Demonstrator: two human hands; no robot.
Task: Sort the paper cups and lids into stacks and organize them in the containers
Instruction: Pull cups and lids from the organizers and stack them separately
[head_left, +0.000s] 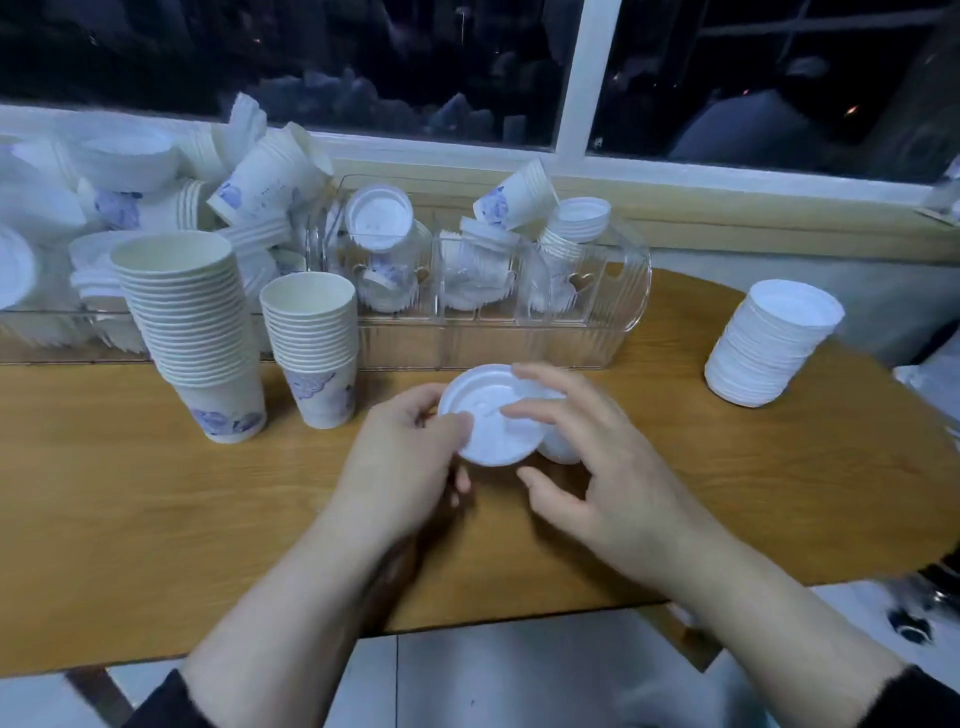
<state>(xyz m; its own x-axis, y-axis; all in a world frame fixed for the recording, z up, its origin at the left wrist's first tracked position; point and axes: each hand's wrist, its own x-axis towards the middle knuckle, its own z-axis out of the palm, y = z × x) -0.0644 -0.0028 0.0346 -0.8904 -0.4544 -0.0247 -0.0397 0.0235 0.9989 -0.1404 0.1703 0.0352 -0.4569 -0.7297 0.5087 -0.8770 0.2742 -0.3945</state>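
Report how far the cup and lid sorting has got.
Done: two cup stacks and a lid stack stand on the table. In hand: the left hand holds a lid, the right hand over it. Left: the loose pile and the jumbled clear container.

An indoor room at night. A wooden worktop (156, 519) stands against a far window (571, 78). Pale floor tiles (493, 675) lie near.

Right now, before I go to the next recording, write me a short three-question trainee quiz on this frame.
1. True or false: the left hand grips a white lid.
2. How many upright cup stacks stand on the wooden table? A one, B two, C four.
3. Where is the tall lid stack?

Key: 1 true. 2 B: taller stack, shorter stack. 3 On the table's right side, right of the clear organizer.
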